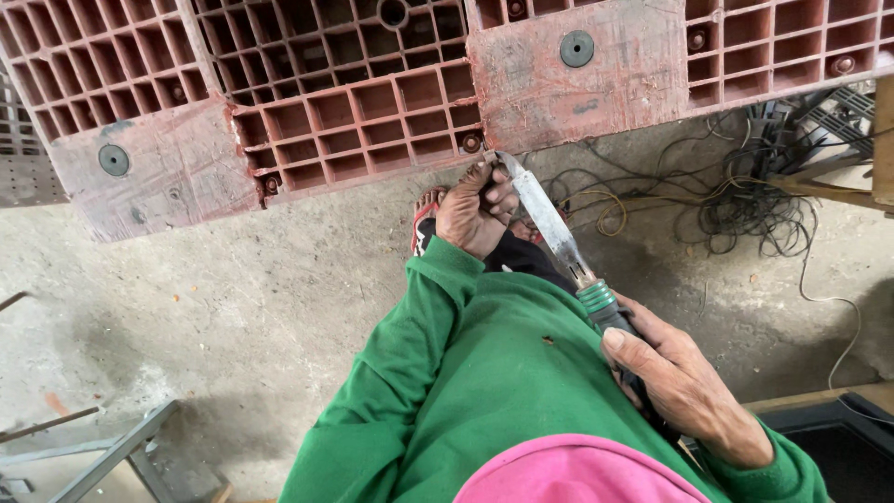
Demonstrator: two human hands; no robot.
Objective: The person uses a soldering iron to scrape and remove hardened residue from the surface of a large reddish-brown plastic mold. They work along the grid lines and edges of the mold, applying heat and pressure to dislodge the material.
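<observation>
A worn red plastic pallet stands on edge before me, its grid of square cells facing me. My right hand grips the dark handle of a long tool with a flat metal blade and a green collar. The blade's tip touches the pallet's lower edge near a round stud. My left hand is closed around the blade close to its tip, just below the pallet's edge. Both arms wear green sleeves. A foot in a red sandal shows behind the left hand.
A tangle of thin wires lies on the concrete floor at the right. Metal bars lie at the lower left. A wooden piece stands at the right edge, and a dark box sits at the lower right.
</observation>
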